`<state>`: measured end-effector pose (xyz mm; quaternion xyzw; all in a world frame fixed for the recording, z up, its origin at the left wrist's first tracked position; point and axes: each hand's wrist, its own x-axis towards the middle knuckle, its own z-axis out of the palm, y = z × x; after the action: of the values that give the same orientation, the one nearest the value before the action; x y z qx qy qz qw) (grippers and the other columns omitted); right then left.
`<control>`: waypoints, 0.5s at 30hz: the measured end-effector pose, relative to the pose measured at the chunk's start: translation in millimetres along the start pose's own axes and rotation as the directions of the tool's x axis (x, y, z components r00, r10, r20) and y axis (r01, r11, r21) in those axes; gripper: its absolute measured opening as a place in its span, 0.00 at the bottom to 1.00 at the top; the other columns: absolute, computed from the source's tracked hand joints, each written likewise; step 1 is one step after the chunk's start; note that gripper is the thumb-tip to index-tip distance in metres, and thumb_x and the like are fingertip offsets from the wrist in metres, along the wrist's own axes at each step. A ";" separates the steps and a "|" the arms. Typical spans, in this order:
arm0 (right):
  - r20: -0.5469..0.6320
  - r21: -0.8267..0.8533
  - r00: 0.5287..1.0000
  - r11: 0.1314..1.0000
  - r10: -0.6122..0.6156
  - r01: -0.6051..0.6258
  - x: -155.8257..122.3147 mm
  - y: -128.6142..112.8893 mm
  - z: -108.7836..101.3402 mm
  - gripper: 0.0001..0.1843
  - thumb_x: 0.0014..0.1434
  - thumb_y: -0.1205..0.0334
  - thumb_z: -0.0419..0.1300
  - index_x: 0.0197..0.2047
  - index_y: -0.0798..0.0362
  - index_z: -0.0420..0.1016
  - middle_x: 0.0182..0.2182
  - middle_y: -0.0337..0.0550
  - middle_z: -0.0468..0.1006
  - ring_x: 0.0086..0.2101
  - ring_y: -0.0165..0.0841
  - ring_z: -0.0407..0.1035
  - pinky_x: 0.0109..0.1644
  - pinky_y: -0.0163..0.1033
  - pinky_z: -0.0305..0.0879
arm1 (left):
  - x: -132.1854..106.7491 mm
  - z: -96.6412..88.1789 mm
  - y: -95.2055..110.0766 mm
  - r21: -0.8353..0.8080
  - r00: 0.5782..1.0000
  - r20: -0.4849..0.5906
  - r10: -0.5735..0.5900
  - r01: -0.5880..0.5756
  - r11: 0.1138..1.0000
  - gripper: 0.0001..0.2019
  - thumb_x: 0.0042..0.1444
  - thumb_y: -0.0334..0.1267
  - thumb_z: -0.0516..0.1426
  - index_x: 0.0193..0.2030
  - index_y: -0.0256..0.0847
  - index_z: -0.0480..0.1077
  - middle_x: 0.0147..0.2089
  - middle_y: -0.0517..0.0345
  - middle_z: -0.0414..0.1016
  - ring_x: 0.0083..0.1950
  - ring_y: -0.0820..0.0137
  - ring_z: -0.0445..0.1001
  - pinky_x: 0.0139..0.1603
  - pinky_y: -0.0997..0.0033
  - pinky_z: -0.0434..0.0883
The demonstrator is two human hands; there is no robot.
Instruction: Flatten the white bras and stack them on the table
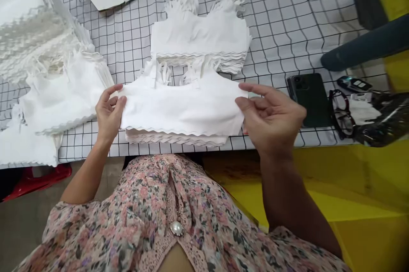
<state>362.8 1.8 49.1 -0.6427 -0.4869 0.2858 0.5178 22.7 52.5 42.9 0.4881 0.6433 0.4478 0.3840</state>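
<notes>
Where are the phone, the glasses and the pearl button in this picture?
Smartphone [308, 99]: head view, on its dark back.
Eyeglasses [340, 113]: head view, on the bridge.
Pearl button [177, 228]: head view, on its rounded face.

Bright, even light, faint shadows, slight blur on the right hand [271, 121]

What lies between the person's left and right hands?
In the head view, a white fabric crop-top piece with a scalloped hem, spanning from the left hand to the right hand.
</notes>
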 end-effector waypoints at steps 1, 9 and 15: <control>0.007 -0.008 1.000 1.000 0.012 -0.012 -4.4 2.8 -0.6 0.16 0.61 0.55 0.71 0.51 0.48 0.88 0.20 0.31 0.72 0.14 0.27 0.58 0.14 0.35 0.56 | -3.4 -0.9 -3.6 0.004 1.000 0.002 -0.002 0.002 1.000 0.20 0.61 0.50 0.67 0.58 0.50 0.78 0.30 0.61 0.74 0.26 0.72 0.68 0.24 0.73 0.66; -0.003 -0.176 0.999 0.983 0.053 -0.053 -21.0 41.1 -1.9 0.17 0.63 0.51 0.69 0.51 0.47 0.88 0.21 0.33 0.74 0.17 0.31 0.63 0.18 0.40 0.63 | -16.3 1.9 -37.0 0.120 0.998 0.029 0.051 -0.054 0.991 0.13 0.63 0.45 0.65 0.54 0.47 0.79 0.27 0.66 0.67 0.27 0.74 0.61 0.27 0.74 0.63; 0.053 -0.526 0.994 0.843 -0.100 0.113 -27.2 44.6 -7.0 0.24 0.71 0.42 0.62 0.61 0.46 0.86 0.36 0.50 0.84 0.34 0.46 0.80 0.44 0.55 0.82 | -23.1 -4.6 -36.9 0.447 0.968 0.039 0.247 -0.238 0.862 0.18 0.64 0.49 0.66 0.59 0.51 0.80 0.44 0.53 0.78 0.42 0.62 0.79 0.50 0.58 0.80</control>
<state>373.8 -25.5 5.3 -0.7288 -0.5876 0.1195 0.3306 13.2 24.6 10.5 0.6358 0.6662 0.3371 0.1956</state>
